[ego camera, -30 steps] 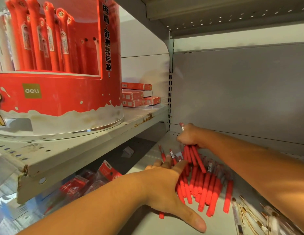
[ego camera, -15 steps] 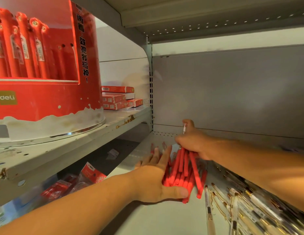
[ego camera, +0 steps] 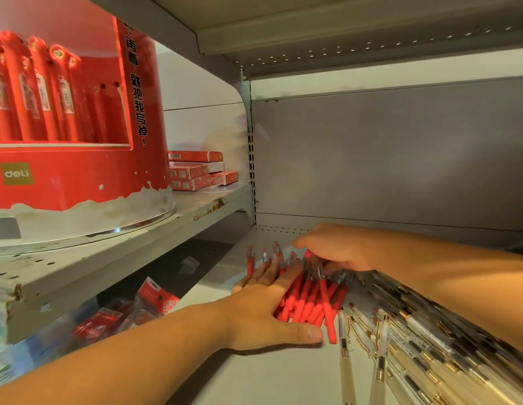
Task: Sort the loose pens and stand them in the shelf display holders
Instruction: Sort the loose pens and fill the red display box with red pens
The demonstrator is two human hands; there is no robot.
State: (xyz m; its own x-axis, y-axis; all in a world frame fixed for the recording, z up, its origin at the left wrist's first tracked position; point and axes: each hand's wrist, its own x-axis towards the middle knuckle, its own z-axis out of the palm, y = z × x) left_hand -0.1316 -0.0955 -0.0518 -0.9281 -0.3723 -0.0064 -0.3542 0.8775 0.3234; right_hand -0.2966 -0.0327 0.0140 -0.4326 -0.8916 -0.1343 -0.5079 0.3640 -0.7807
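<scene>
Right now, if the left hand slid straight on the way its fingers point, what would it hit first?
The left hand would first push into the red pens just past its fingertips; beyond them probably the right hand, though depth is unclear.

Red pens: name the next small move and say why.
Probably close both hands round the red pens and lift them as one bundle: the left hand lies flat against the pile's side, the right hand covers its far ends, and they lie roughly aligned.

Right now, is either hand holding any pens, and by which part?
Left hand lies flat against the side of the red plastic pens, gripping none. Right hand covers their far ends; whether its fingers close on them cannot be told.
</scene>
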